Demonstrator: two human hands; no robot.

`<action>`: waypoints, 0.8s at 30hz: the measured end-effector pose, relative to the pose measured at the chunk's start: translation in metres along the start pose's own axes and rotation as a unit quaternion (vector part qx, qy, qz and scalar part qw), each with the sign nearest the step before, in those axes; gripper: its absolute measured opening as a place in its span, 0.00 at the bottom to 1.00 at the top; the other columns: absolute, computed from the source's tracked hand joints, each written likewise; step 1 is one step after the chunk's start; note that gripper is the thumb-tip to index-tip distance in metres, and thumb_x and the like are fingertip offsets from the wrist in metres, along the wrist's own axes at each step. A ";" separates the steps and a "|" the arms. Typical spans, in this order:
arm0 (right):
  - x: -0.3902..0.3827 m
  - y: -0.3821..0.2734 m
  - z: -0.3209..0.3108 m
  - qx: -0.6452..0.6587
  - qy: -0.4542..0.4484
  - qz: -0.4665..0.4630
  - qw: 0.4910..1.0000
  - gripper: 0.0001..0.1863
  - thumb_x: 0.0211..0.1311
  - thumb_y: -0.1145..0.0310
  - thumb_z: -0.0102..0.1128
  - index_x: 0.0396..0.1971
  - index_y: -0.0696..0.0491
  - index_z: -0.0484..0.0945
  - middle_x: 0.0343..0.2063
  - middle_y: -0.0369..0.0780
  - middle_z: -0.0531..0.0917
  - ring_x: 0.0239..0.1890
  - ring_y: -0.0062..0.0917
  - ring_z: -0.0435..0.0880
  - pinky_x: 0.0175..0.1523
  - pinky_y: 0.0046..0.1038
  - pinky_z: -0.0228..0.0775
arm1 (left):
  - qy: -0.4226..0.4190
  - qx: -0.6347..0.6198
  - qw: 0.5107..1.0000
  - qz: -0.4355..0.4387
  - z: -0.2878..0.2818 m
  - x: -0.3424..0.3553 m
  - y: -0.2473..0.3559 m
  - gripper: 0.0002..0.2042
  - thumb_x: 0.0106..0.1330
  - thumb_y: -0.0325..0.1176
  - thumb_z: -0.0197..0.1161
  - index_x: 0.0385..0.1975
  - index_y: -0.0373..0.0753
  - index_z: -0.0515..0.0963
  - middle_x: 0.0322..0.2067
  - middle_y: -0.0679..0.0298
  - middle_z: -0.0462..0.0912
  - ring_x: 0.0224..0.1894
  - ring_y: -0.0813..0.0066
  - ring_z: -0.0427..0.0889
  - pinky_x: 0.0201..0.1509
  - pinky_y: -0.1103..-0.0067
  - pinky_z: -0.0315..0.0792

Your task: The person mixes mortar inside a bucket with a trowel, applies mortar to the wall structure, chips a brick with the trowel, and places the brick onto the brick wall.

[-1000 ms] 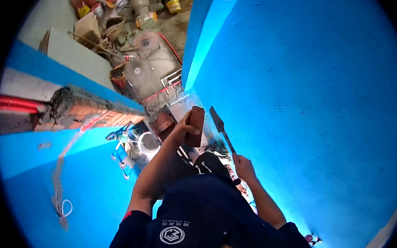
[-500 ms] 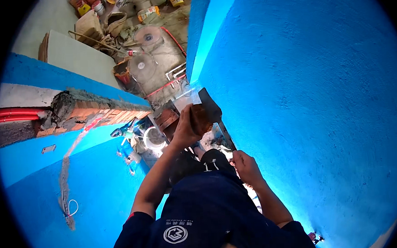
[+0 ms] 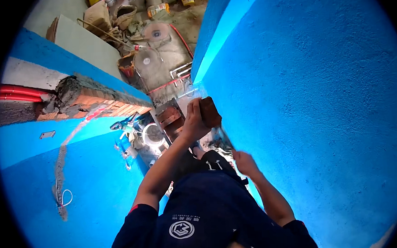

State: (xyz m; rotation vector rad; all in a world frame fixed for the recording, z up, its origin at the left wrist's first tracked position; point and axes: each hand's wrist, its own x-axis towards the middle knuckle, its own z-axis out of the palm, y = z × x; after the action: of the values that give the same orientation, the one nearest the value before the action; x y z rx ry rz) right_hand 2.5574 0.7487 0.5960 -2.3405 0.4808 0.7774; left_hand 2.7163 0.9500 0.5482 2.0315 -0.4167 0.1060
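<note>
My left hand [image 3: 195, 123] is wrapped round a reddish-brown brick [image 3: 210, 112], which it holds up in front of my body. To the right and closer to me, my right hand [image 3: 245, 163] is closed on the handle of a flat-bladed masonry trowel [image 3: 223, 139]. Motion smears the trowel's blade, which is below the brick and apart from it. Under my left hand more red bricks [image 3: 169, 116] lie on a narrow surface, partly covered by my wrist.
Blue walls [image 3: 313, 95] rise close on both sides. At left a brick wall end [image 3: 94, 102] juts out with red pipes [image 3: 22, 93]. Below stand a white bucket [image 3: 153, 135] and two round fans [image 3: 146, 61]. Sacks [image 3: 97, 18] and a pale board [image 3: 84, 44] lie beyond.
The trowel's blade has swung down off the brick toward me, uncovering the brick's face. My left hand still grips the brick, slightly to the right of before. The whole view has shifted a little.
</note>
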 end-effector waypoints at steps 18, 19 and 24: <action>-0.001 -0.019 -0.004 0.061 0.158 -0.097 0.981 0.20 0.71 0.57 0.47 0.26 0.59 0.74 0.25 0.56 0.78 0.30 0.53 0.79 0.30 0.44 0.66 | -0.029 0.039 0.999 0.009 0.000 -0.021 -0.042 0.40 0.40 0.25 0.67 0.58 0.27 0.55 0.52 0.39 0.63 0.57 0.38 0.62 0.64 0.58 0.58; 0.001 -0.017 -0.010 0.045 0.184 -0.159 0.969 0.20 0.71 0.58 0.48 0.26 0.59 0.73 0.22 0.55 0.77 0.26 0.51 0.77 0.29 0.42 0.64 | -0.025 0.064 0.997 -0.018 -0.003 -0.025 -0.049 0.41 0.40 0.25 0.67 0.58 0.27 0.55 0.52 0.40 0.63 0.56 0.39 0.62 0.65 0.58 0.58; -0.054 -0.093 -0.097 0.263 0.213 -0.240 0.910 0.19 0.73 0.61 0.43 0.22 0.57 0.67 0.14 0.42 0.66 0.18 0.24 0.70 0.23 0.34 0.59 | 0.007 0.050 0.997 -0.066 -0.009 -0.044 -0.038 0.43 0.37 0.24 0.68 0.59 0.29 0.54 0.52 0.42 0.62 0.57 0.40 0.62 0.64 0.61 0.60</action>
State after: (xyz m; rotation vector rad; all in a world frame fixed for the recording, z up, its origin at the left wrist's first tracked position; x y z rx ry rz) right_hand 2.6026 0.7620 0.7330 -1.9711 0.2293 -0.1020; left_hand 2.6886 0.9853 0.5095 2.1502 -0.2715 0.0616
